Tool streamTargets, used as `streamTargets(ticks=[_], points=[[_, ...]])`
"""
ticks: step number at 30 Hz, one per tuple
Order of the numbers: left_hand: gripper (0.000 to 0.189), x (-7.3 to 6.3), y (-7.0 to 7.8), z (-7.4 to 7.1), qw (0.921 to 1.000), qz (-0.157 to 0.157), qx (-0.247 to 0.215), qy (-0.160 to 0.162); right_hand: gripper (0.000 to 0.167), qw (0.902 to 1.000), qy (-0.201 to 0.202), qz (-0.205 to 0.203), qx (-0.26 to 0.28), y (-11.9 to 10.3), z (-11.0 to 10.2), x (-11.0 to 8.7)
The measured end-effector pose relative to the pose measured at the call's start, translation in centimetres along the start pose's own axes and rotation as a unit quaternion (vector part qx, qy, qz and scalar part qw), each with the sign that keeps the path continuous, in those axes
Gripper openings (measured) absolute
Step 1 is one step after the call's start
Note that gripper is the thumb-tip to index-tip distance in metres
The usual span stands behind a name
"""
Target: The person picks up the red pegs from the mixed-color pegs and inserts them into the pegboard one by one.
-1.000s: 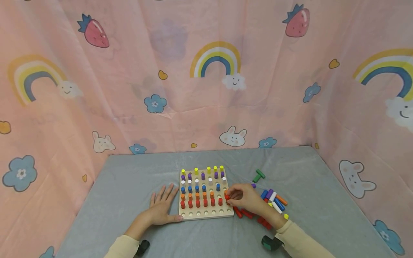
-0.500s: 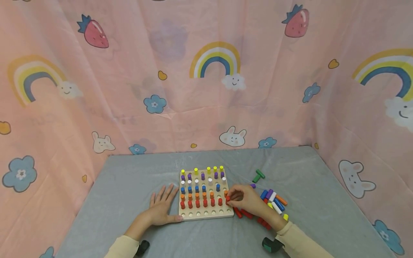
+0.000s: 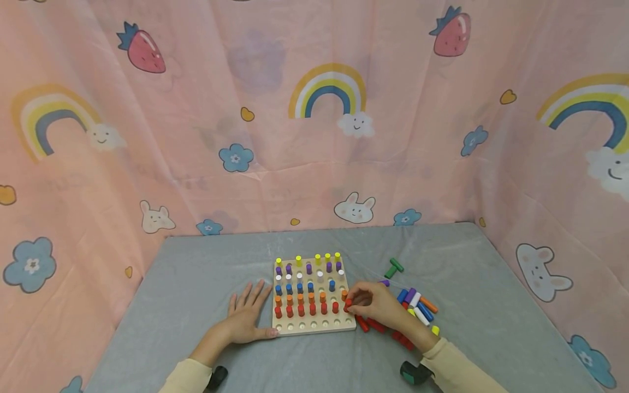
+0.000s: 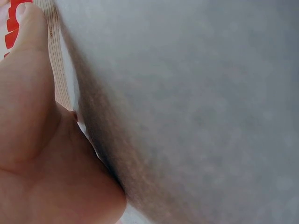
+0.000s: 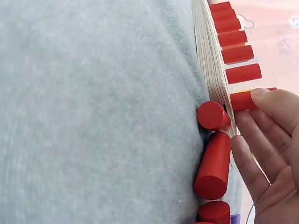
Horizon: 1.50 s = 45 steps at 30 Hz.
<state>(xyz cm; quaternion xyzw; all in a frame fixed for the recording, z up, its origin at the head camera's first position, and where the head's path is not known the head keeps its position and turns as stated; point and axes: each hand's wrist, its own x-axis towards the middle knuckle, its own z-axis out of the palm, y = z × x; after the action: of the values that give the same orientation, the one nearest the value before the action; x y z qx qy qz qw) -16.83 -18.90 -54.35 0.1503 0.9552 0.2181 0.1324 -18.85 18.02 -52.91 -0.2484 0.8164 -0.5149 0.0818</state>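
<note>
A wooden pegboard [image 3: 314, 326] stands on the grey cloth, with rows of yellow, purple, white, blue, orange and red pegs upright in it. My right hand [image 3: 375, 303] pinches a red peg [image 5: 243, 100] at the right end of the red row; in the right wrist view the peg's lower end meets the board, thumb on its upper part. My left hand [image 3: 244, 321] lies flat with fingers spread at the board's left side, its thumb at the near left corner. In the left wrist view the thumb [image 4: 30, 32] lies along the board's edge. The front row of holes holds no pegs.
Loose red pegs [image 5: 213, 165] lie right beside the board, under the right hand. Farther right is a pile with blue [image 3: 423, 311], white, orange [image 3: 429, 304] and yellow pegs. Two green pegs [image 3: 397, 265] lie behind it. A pink printed curtain [image 3: 314, 180] surrounds the table.
The red peg in my right hand has come down slightly into line at the right end of the red row. My left hand has stayed in place.
</note>
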Motion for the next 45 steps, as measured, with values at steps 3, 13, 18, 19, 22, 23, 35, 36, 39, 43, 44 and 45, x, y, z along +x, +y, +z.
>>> streamTargets(ticks=[3, 13, 18, 19, 22, 23, 35, 36, 39, 43, 44, 45], points=[[0.116, 0.0, 0.0, 0.0, 1.0000, 0.000, -0.001, 0.002, 0.018, 1.0000, -0.002, 0.007, 0.002, -0.1, 0.0, 0.0], [0.115, 0.0, -0.1, 0.1, 0.9999, 0.007, -0.005, 0.009, 0.020, 0.9997, -0.013, 0.021, -0.001, 0.0, -0.1, 0.0], [0.116, 0.0, -0.1, 0.0, 0.9999, 0.006, -0.005, 0.008, 0.020, 0.9998, -0.016, 0.012, 0.007, 0.0, -0.1, -0.1], [0.116, 0.0, 0.0, 0.0, 0.9999, 0.006, -0.004, 0.007, 0.020, 0.9997, -0.017, 0.012, 0.009, -0.1, -0.2, -0.1], [0.117, -0.1, 0.1, -0.1, 1.0000, 0.006, -0.003, 0.001, 0.022, 0.9996, -0.020, 0.015, 0.011, -0.1, -0.3, -0.1], [0.118, -0.1, 0.1, -0.2, 0.9999, 0.008, -0.006, 0.000, 0.022, 0.9996, -0.020, 0.017, 0.011, -0.1, -0.3, -0.1], [0.115, 0.3, -0.4, 0.2, 1.0000, 0.006, 0.003, 0.007, 0.029, 0.9987, -0.009, 0.049, -0.011, -0.6, -1.6, -0.8], [0.115, 0.3, -0.5, 0.3, 0.9999, 0.006, 0.003, 0.008, 0.028, 0.9986, -0.008, 0.050, -0.016, -0.7, -1.7, -0.8], [0.115, 0.3, -0.5, 0.3, 0.9999, 0.009, 0.004, 0.008, 0.025, 0.9979, -0.016, 0.056, -0.028, -0.8, -1.9, -1.0], [0.115, 0.2, -0.5, 0.2, 1.0000, 0.008, 0.002, 0.005, 0.025, 0.9958, -0.027, 0.074, -0.045, -0.8, -1.9, -1.2], [0.115, 0.2, -0.4, 0.2, 1.0000, 0.008, 0.001, 0.004, 0.026, 0.9952, -0.027, 0.079, -0.051, -0.8, -1.8, -1.3], [0.115, 0.2, -0.4, 0.2, 1.0000, 0.007, 0.001, 0.003, 0.027, 0.9946, -0.028, 0.083, -0.055, -0.8, -1.8, -1.3]])
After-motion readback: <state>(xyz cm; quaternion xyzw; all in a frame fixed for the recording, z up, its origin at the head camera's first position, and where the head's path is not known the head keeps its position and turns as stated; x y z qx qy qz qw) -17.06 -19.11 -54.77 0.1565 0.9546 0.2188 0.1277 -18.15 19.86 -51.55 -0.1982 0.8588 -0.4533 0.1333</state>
